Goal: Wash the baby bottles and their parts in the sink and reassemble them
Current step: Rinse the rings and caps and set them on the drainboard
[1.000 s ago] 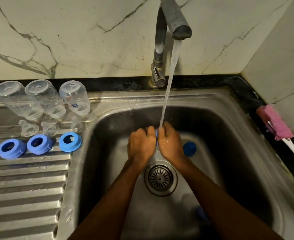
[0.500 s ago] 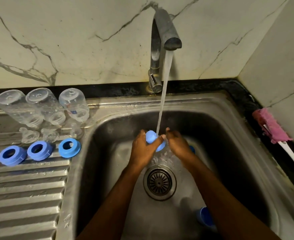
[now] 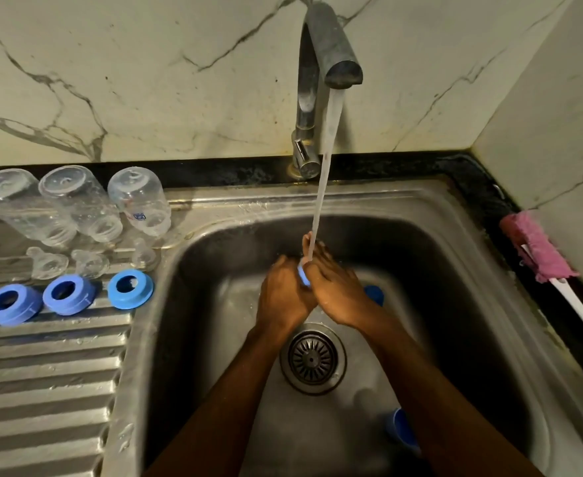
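Note:
Over the sink basin (image 3: 455, 270), my left hand (image 3: 283, 294) and my right hand (image 3: 338, 290) are pressed together around a blue bottle cap (image 3: 303, 274), of which only a thin edge shows. The tap's water stream (image 3: 321, 201) falls onto my right fingers and the cap. Two more blue caps lie in the basin: one (image 3: 374, 294) behind my right wrist, one (image 3: 401, 430) near the front, partly hidden by my right forearm. On the drainboard stand three clear bottles (image 3: 76, 204) upside down, three clear teats (image 3: 90, 261) and three blue collar rings (image 3: 69, 294).
The tap (image 3: 321, 80) rises from the back rim, with its water running. A drain strainer (image 3: 312, 358) sits under my wrists. A pink-headed bottle brush (image 3: 541, 249) with a white handle lies on the dark counter at the right. The ribbed drainboard (image 3: 42, 390) fills the left.
Half a second ago the blue cap showed between my fingertips under the stream. My hands have closed together again around it, so most of it is now hidden.

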